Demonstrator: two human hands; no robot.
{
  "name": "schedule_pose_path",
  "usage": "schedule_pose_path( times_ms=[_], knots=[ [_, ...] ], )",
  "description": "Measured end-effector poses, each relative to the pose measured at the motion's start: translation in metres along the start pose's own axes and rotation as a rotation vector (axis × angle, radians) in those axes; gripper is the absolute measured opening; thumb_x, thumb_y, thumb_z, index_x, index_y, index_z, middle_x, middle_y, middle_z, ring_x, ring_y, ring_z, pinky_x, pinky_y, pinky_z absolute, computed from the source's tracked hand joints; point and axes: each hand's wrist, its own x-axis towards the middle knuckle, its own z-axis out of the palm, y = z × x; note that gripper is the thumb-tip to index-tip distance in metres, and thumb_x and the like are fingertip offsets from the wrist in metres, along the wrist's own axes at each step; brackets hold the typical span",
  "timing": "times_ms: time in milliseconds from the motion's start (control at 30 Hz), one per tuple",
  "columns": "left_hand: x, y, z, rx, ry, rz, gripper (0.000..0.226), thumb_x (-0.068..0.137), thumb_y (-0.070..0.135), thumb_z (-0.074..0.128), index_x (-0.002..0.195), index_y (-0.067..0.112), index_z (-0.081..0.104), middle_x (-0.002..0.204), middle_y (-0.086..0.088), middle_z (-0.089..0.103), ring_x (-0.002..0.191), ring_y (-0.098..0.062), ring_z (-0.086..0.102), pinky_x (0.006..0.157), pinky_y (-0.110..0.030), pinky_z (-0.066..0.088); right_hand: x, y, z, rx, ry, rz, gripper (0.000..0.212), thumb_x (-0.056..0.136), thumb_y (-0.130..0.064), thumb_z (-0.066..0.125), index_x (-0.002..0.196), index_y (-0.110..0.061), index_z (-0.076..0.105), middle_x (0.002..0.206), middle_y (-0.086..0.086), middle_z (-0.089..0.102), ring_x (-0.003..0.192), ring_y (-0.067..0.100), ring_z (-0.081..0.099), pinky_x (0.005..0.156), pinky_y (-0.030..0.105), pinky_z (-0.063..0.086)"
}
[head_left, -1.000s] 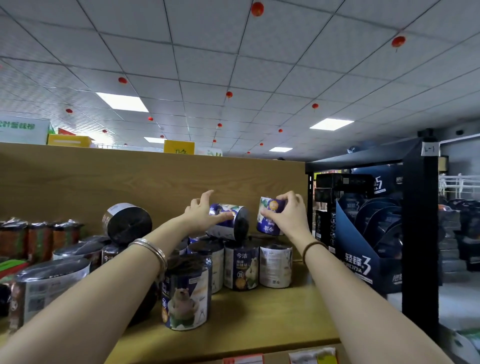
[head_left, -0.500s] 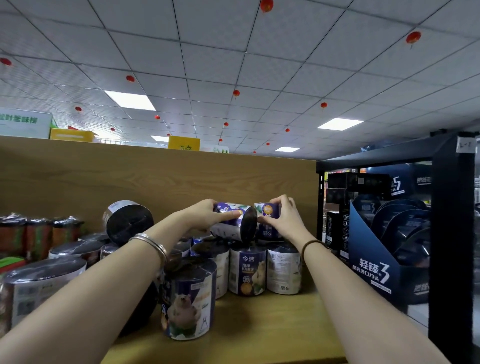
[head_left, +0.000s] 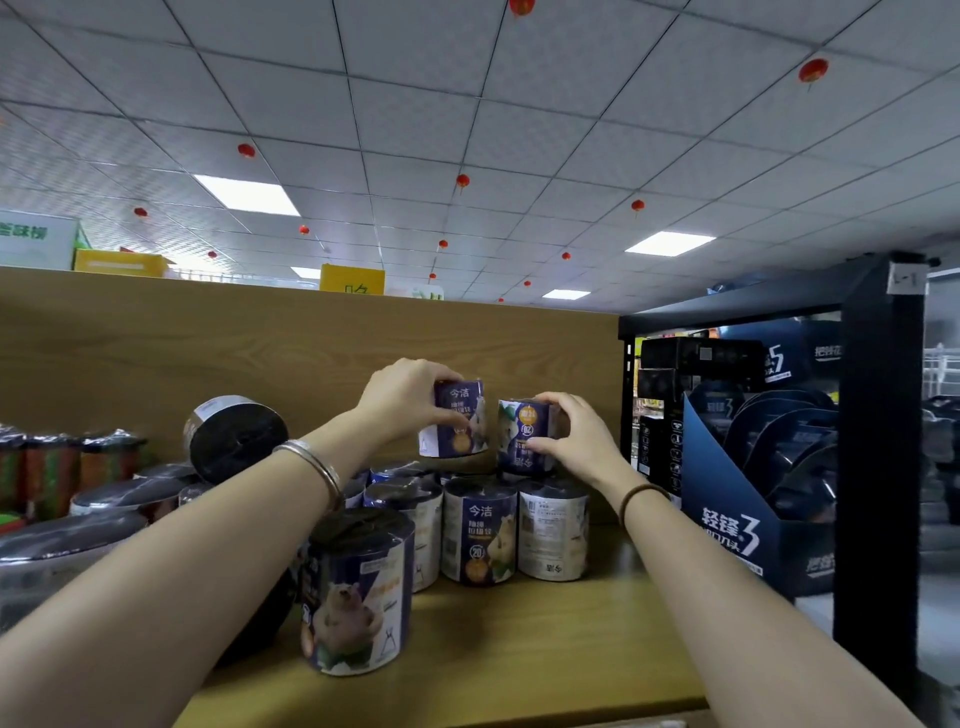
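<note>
My left hand grips an upright roll, and my right hand clasps a second roll just beside it, seemingly upside down. Both are just above the standing rolls on the wooden shelf below my wrists.
</note>
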Motion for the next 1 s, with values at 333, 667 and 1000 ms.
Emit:
schedule_pose_path(
  times_ms=[333,667,1000],
  knots=[
    [0.017,0.009,0.021,0.176,-0.151,0.106,0.052,0.075,0.045,0.073,0.116,0.016,0.058,0.115,-0.004,0.053,0.108,-0.024,0.045,0.079,-0.036,0.045,0.001,-0.001,0.003,-0.006,-0.004,0.024,0.059,0.075,-0.018,0.075,0.128,-0.017,0.05,0.134,0.005,0.049,0.122,0.021,0.046,0.099,0.031,0.038],
    [-0.001,0.001,-0.005,0.044,-0.321,0.027,0.086,0.077,0.057,0.066,0.147,0.025,0.027,0.143,-0.006,0.04,0.132,-0.029,0.032,0.108,-0.049,0.033,-0.004,-0.019,-0.006,0.002,-0.027,0.041,0.071,0.081,-0.026,0.071,0.143,-0.024,0.036,0.156,0.002,0.026,0.143,0.021,0.022,0.115,0.041,0.021],
    [-0.09,0.008,-0.07,-0.173,-0.687,-0.003,0.064,0.061,0.077,0.062,0.114,0.042,0.064,0.113,0.02,0.065,0.105,0.001,0.059,0.093,-0.025,0.046,-0.017,-0.072,0.024,-0.385,-0.181,-0.158,0.071,0.083,-0.043,0.063,0.145,-0.028,0.029,0.156,0.001,0.025,0.145,0.022,0.013,0.118,0.046,0.01]
  ],
)
